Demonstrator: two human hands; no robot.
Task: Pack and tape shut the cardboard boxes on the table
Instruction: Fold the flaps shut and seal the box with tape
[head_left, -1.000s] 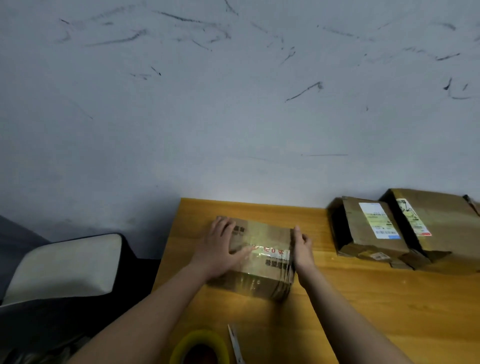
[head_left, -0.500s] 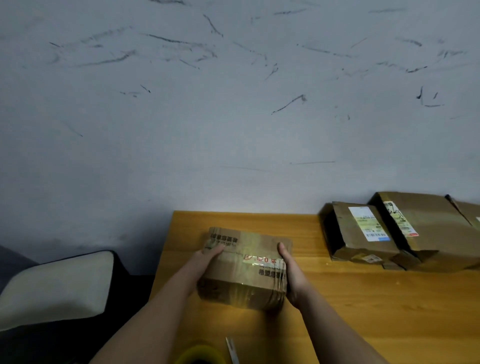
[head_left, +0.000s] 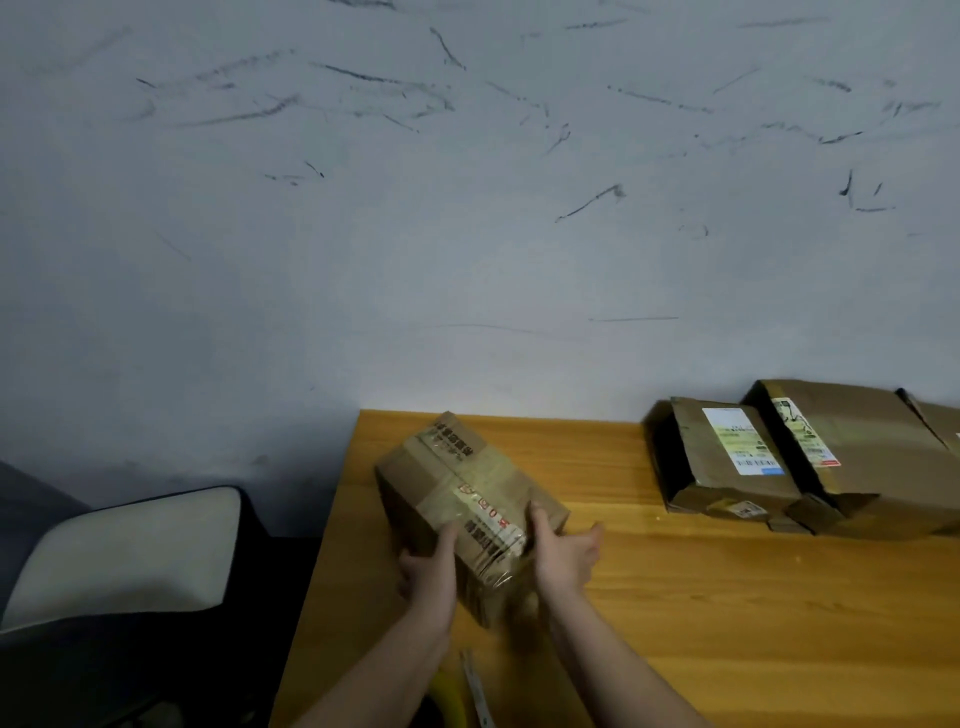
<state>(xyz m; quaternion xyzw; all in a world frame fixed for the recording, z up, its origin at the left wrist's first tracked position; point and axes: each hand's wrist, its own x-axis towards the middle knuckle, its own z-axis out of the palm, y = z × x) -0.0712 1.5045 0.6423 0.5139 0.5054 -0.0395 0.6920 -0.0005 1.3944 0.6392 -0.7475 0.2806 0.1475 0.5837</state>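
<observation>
A small brown cardboard box (head_left: 452, 483) with clear tape across its top sits turned at an angle on the wooden table (head_left: 727, 597), near its left edge. My left hand (head_left: 428, 571) grips the box's near left corner with the thumb on top. My right hand (head_left: 563, 553) holds the near right side, fingers pressed against the box. At the bottom edge, between my forearms, a yellow tape roll (head_left: 449, 699) and a pair of scissors (head_left: 475, 686) are partly visible.
Several closed cardboard parcels (head_left: 727, 457) with shipping labels lean against the wall at the back right. A chair with a pale cushion (head_left: 130, 556) stands left of the table. A scuffed white wall (head_left: 467, 208) rises right behind the table.
The box has been rotated from lying crosswise to pointing diagonally away. Both hands slid from its sides to its near end. The view tilted slightly.
</observation>
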